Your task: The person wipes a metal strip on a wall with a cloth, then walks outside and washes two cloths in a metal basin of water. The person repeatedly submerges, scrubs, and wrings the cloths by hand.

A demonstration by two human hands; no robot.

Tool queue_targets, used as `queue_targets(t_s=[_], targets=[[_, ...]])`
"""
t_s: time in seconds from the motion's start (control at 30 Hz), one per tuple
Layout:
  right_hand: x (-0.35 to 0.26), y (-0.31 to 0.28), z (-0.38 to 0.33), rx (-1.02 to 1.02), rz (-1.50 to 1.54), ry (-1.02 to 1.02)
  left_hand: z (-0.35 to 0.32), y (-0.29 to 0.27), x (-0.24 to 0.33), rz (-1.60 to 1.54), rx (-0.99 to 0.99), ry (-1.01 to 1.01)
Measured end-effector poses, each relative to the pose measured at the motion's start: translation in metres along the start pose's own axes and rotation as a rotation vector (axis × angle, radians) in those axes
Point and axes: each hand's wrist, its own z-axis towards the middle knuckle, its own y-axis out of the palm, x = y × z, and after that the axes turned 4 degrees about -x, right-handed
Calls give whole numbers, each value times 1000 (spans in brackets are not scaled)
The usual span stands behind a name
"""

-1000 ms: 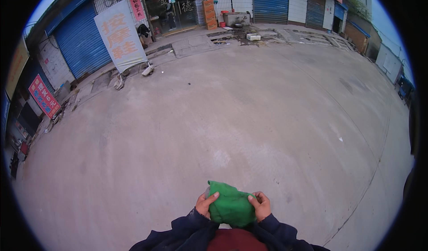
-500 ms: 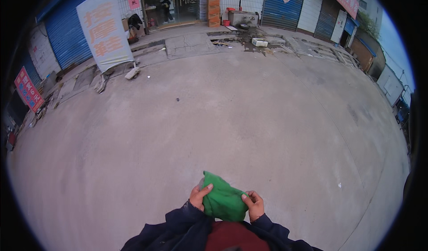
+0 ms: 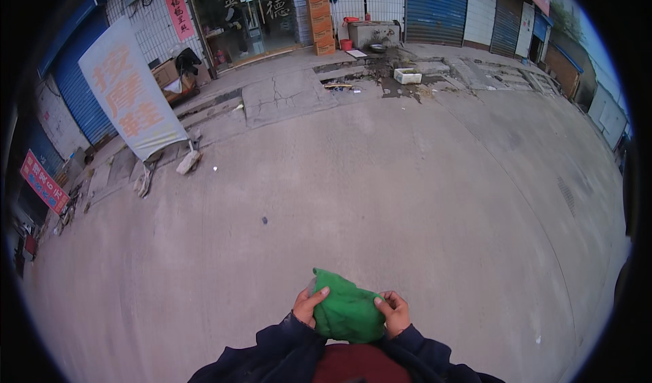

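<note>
Head view: from where I stand, I see a person holding a green cloth (image 3: 348,309) out in front of the body, low over the pale concrete ground (image 3: 380,179). The left hand (image 3: 308,306) grips its left side, thumb laid over the front and the other fingers mostly hidden behind; a bit of something grey shows there at the cloth's edge, though I cannot tell what it is. The right hand (image 3: 396,313) pinches the right side — thumb in front, fingers curled at the back — so the fabric spans the gap between both hands, one corner poking up at its upper left. Dark blue sleeves (image 3: 275,345) cover the forearms, with a maroon garment (image 3: 360,364) between them. Farther off, well apart from the hands, a pale banner (image 3: 130,91) leans at the left, brown cartons (image 3: 322,26) stand stacked beside a glass shopfront (image 3: 255,16), and a white box (image 3: 407,76) sits near a damp patch before a blue roller shutter (image 3: 436,16)
</note>
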Motion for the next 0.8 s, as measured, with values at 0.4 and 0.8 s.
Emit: queue_targets(t_s=[0.4,0.8], targets=[[-121,6,500,-51,-80,3,494,22,189,-103,-31,80],[-272,-19,1004,131,26,-70,1019,102,408,130,-188,7]])
